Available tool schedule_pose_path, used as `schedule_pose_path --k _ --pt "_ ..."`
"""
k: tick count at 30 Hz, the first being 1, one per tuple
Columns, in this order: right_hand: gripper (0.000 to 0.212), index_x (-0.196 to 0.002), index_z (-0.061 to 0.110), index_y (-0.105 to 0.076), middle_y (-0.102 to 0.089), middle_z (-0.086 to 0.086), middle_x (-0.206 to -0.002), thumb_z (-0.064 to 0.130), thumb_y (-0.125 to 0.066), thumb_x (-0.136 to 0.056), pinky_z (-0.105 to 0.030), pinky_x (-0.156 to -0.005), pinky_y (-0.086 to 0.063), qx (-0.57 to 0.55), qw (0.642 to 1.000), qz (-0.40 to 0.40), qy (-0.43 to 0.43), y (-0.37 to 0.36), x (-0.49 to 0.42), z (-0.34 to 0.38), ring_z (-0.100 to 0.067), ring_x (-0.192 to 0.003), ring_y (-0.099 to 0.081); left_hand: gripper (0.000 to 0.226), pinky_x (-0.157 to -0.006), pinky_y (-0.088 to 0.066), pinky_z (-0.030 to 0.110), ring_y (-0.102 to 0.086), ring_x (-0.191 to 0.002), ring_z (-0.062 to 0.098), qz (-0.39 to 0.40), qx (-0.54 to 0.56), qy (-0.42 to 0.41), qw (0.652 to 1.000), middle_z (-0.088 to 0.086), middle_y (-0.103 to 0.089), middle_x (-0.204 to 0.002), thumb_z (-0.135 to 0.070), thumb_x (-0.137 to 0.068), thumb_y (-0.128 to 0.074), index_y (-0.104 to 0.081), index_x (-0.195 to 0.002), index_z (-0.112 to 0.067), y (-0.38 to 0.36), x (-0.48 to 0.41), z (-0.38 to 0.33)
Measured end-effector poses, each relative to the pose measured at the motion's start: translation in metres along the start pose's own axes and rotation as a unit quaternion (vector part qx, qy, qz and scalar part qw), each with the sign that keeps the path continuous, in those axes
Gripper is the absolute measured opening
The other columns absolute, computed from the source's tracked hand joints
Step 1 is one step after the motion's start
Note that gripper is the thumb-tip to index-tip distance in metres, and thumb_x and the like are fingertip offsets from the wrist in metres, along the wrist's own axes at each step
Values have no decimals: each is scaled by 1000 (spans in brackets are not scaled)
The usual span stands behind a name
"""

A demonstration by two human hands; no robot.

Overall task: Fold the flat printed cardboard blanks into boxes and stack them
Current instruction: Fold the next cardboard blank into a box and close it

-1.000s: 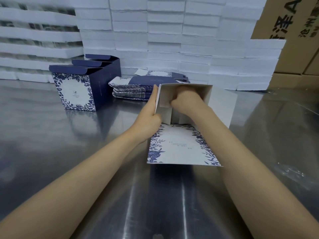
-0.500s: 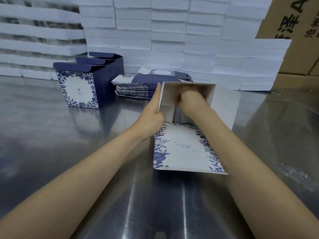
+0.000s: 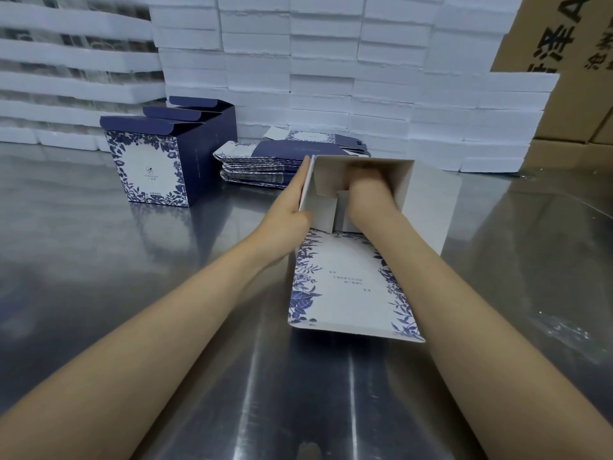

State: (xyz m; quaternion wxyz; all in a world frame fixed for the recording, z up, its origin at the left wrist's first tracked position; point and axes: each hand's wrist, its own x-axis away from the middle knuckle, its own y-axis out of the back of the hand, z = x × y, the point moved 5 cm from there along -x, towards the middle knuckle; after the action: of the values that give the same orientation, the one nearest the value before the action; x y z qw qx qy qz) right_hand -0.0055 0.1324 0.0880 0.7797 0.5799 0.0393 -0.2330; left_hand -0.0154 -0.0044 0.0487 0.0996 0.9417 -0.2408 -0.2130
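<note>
A half-formed box [image 3: 345,283], white with blue leaf print, lies on its side on the steel table [image 3: 166,293], its open end facing me. My left hand [image 3: 285,214] lies flat along the box's left wall, fingers straight, thumb at the rim. My right hand [image 3: 368,190] is deep inside the box, its fingers curled against the inner flaps at the far end; whether they grip a flap is hidden. A pile of flat printed blanks [image 3: 265,167] lies just behind. Folded dark blue boxes [image 3: 166,157] stand in a row at the back left.
White foam slabs [image 3: 331,78] are stacked as a wall along the table's far edge. Brown shipping cartons [image 3: 570,78] rise at the back right. Crumpled clear plastic film [image 3: 564,327] lies on the table at the right.
The box has shifted a little toward me and its printed side has tipped further down. My right hand has pushed deeper inside. The left hand stays on the left wall.
</note>
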Motion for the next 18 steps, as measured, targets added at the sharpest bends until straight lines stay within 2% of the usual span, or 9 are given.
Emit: schedule_pose_path --k 1,3,6,7,9,11,14,16,18 --pt "32 -128 0 -52 -53 -19 -131 3 -46 -97 -20 -92 -42 -1 1000 -5 2 2 -1 1 -31 -118 -51 91 -107 -20 2 -16 -144 -2 0 -3 -1 1000 -15 -19 -160 19 -77 -30 -16 -156 -25 -1 1 -1" --pt "28 -122 2 -57 -57 -19 -125 8 -51 -95 -34 -97 -44 5 1000 1 23 3 -1 3 -32 -114 -54 92 -108 -15 1 -12 -145 -2 4 -5 -5 1000 -13 -15 -161 20 -77 -30 -13 -156 -23 -2 2 -2" --pt "20 -109 3 -63 -62 -18 -117 3 -52 -92 -38 -94 -47 -11 998 1 58 4 -1 5 -33 -107 -57 93 -119 -7 17 -6 -148 1 18 -10 -17 1000 -9 -11 -163 22 -75 -28 -10 -156 -19 -6 3 -5" --pt "19 -104 5 -65 -64 -17 -114 0 -52 -91 -38 -93 -48 -26 997 -3 67 3 0 5 -33 -105 -58 93 -120 -5 19 -5 -148 1 22 -15 -20 999 -8 -10 -163 23 -75 -28 -9 -156 -18 -7 4 -6" --pt "24 -92 10 -68 -65 -16 -109 -5 -51 -85 -36 -91 -49 -52 996 3 75 5 2 6 -33 -100 -60 93 -118 -4 14 -4 -148 2 23 -26 -22 999 -6 -8 -163 23 -74 -28 -7 -156 -17 -8 6 -8" --pt "26 -85 12 -69 -65 -15 -107 -7 -51 -81 -29 -85 -49 -65 996 17 64 3 1 8 -30 -93 -60 93 -118 -5 14 -5 -148 4 18 -29 -25 999 -4 -9 -163 25 -74 -28 -7 -156 -15 -8 7 -10" --pt "23 -94 8 -69 -64 -15 -109 -3 -51 -85 -24 -74 -42 -73 997 23 33 -3 0 8 -28 -89 -57 93 -121 -10 27 -8 -149 9 20 -16 -26 999 0 -14 -163 26 -72 -27 -10 -155 -13 -6 6 -13" --pt "25 -101 5 -66 -61 -16 -112 -3 -47 -89 -20 -72 -35 -79 996 10 39 -5 -1 4 -29 -98 -56 94 -122 -12 34 -10 -149 9 25 -12 -28 999 1 -16 -162 26 -72 -27 -11 -156 -13 -6 5 -13" --pt "28 -106 5 -66 -61 -16 -114 -4 -44 -91 -14 -69 -28 -79 995 -6 54 -6 0 0 -29 -107 -54 95 -122 -13 34 -11 -149 7 26 -12 -25 999 -2 -17 -162 25 -72 -28 -11 -156 -15 -6 4 -12"
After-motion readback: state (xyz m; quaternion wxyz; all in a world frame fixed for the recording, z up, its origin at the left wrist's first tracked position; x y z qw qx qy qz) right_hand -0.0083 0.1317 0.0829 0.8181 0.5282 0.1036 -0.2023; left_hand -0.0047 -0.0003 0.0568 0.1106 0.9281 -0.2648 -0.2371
